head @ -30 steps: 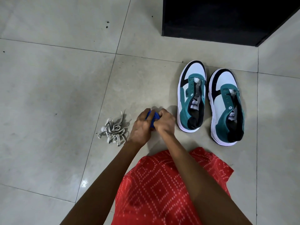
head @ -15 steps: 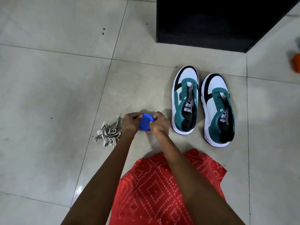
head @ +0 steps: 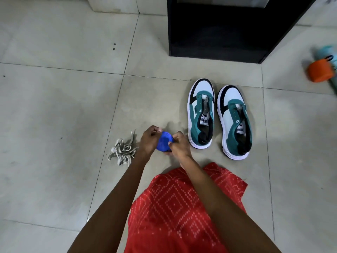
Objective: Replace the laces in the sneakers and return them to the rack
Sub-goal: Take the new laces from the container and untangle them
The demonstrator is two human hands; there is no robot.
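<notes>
Two white, teal and black sneakers stand side by side on the tiled floor with no laces in them, the left sneaker (head: 200, 115) and the right sneaker (head: 235, 123), toes pointing away from me. A loose heap of whitish old laces (head: 122, 152) lies on the floor to the left. Between them my left hand (head: 149, 141) and my right hand (head: 179, 146) both grip a round blue bundle of lace (head: 164, 144), just above the floor. The right thumb and fingers pinch its right edge.
A black rack or cabinet (head: 228, 28) stands behind the sneakers. An orange object (head: 321, 71) and a pale teal one (head: 326, 52) lie at the far right. A white base (head: 113, 4) shows at the top left. My red patterned garment (head: 182, 207) fills the lower middle.
The view has tilted up and shifted, showing more of the black rack and the orange object. My hands have turned the blue bundle so more of its round face shows.
</notes>
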